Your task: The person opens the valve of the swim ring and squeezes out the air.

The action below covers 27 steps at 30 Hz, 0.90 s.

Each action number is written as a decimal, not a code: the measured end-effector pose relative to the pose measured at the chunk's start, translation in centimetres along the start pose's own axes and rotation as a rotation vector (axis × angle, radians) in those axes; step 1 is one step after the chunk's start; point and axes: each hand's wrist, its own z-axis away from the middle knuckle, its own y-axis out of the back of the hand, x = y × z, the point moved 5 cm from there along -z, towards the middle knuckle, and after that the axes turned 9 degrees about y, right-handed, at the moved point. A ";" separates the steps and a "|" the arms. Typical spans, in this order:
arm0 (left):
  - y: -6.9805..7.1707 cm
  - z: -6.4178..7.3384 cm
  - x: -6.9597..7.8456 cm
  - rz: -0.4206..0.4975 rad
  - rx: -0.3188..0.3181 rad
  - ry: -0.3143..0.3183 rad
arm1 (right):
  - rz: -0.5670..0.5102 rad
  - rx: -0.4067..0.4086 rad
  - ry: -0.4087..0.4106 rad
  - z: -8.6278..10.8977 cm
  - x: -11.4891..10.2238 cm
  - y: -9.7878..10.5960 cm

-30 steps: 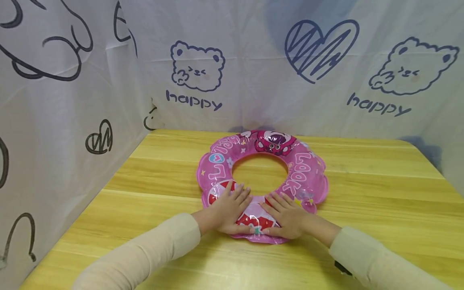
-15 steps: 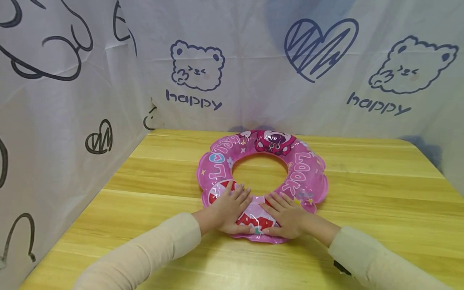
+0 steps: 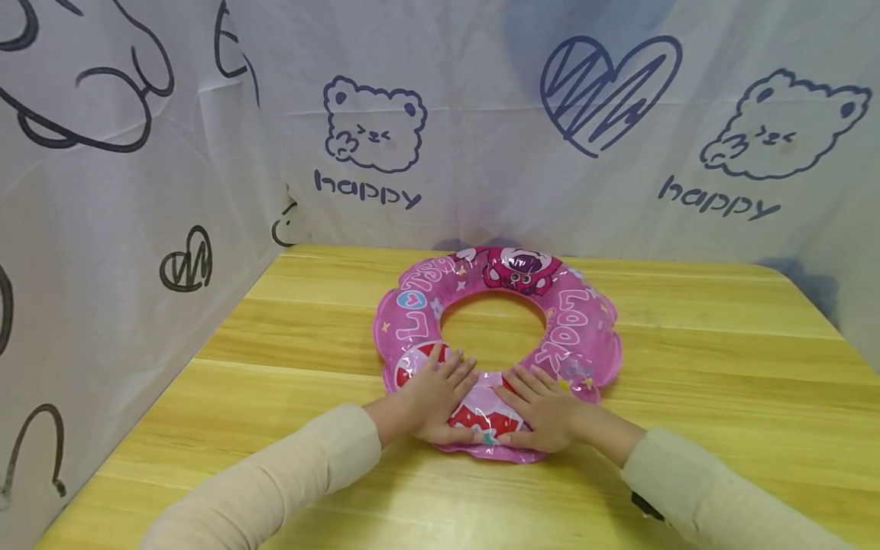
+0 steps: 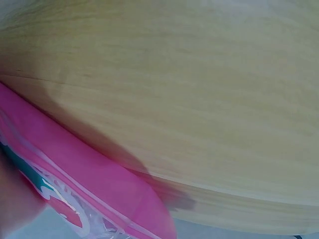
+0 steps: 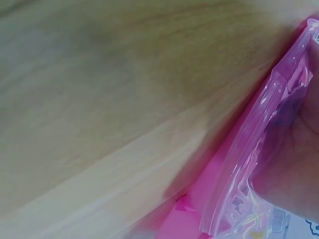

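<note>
Nearest you: two pale, cuffed sleeves, left sleeve and right sleeve, both angling inward over the surface. A small dark item shows under the right cuff; too little of it visible to identify.

Your left grip: bare hand, palm down, fingers extended and slightly spread, thumb laid out sideways. Your right grip: same posture, mirrored. Neither pinches anything; both rest flat on the near part of the pink inflatable ring. Thumb tips near each other, a narrow gap between them over the red-and-white print. Left wrist view: ring's pink underside and seam beside your hand, shadow on the wood grain. Right wrist view: your hand against the clear, wrinkled seam.

Ring position: lying flat, roughly midway between the surface's left and right edges, its far side reaching the far edge in your view. Scalloped outer rim; "LOOK" lettering on the right, an upside-down cartoon bear face at the far side.

Beyond the far edge: white cloth with a scribbled heart and two bear drawings, each with "happy" beneath.
</note>
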 end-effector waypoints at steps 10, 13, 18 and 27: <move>-0.1 0.1 0.1 -0.025 0.008 0.009 | 0.055 -0.044 -0.053 -0.5 0.5 -0.8; -0.1 0.1 0.2 -0.038 0.014 0.009 | 0.056 -0.050 -0.062 -0.5 0.3 -0.7; 0.0 0.1 0.3 -0.073 0.001 0.016 | 0.076 -0.060 -0.073 -0.4 0.0 -0.4; -0.1 0.1 0.4 -0.126 -0.016 0.029 | 0.076 -0.070 -0.080 -0.6 0.4 -0.8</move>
